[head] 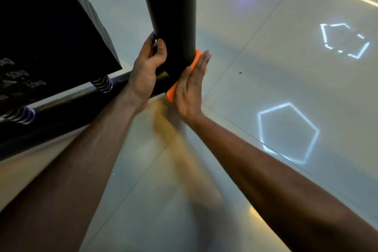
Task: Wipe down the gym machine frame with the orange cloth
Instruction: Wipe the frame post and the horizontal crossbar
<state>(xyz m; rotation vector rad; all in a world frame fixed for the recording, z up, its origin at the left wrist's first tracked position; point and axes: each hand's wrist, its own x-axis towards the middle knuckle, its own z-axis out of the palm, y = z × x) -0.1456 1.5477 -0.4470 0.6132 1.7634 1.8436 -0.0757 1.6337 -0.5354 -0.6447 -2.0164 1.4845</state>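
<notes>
Fingers (pixel 201 61) of our right hand (pixel 189 90) lie straight and close together, pressing the orange cloth (pixel 172 93) flat against the right side of the black upright post (pixel 173 16) of the gym machine frame, low down near its foot. Only the cloth's edges show, one above the fingertips and one below the palm. Our left hand (pixel 146 69) grips the post from its left side, thumb (pixel 161 47) curled round the front, the other fingers hidden behind. Left of the post sits the dark weight stack (pixel 51 32) with faint kilogram labels, above a low black bar (pixel 67 106) carrying two metal springs (pixel 102 85). Beneath it all, the glossy floor (pixel 266 80) reflects hexagonal lights (pixel 288 131).
</notes>
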